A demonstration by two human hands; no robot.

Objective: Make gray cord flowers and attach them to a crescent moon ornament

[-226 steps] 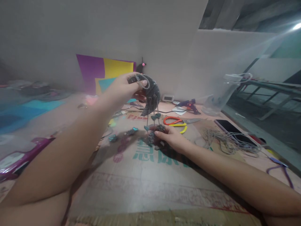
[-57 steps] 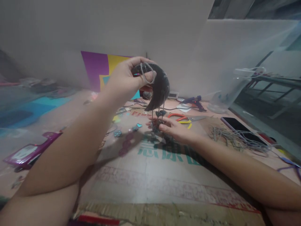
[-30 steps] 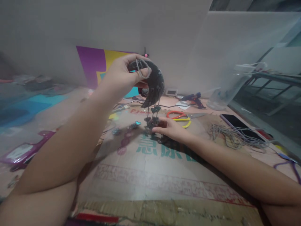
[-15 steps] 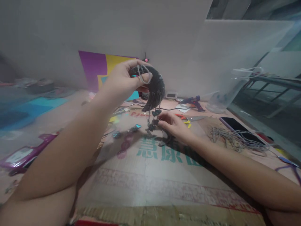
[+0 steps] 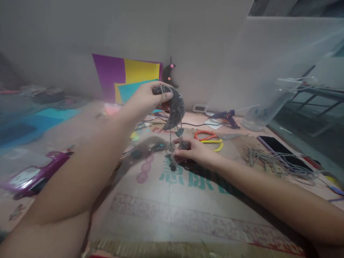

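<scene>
A dark crescent-shaped ornament [image 5: 176, 107] hangs from my left hand [image 5: 154, 95], whose fingers pinch its upper end beside a loop of grey cord. Strings run down from the crescent, carrying a small teal-and-dark piece [image 5: 179, 132] and lower dark pieces [image 5: 172, 165] just above the cardboard. My right hand [image 5: 190, 152] is closed around one of the hanging dark pieces [image 5: 184, 144], its fingertips beside the strings. Motion blurs the lowest pieces.
Orange-and-yellow-handled scissors [image 5: 208, 138], a glue gun [image 5: 228, 117], tangled grey cord [image 5: 260, 159] and a phone [image 5: 282, 152] lie to the right, with a clear plastic jug [image 5: 264, 107] behind. A purple tool [image 5: 45, 172] lies left. Coloured sheets [image 5: 110, 77] lean against the wall.
My left hand has lowered the crescent slightly. My right hand has moved down a little with its fingers round a hanging piece. The view has shifted slightly, showing more of the scissors.
</scene>
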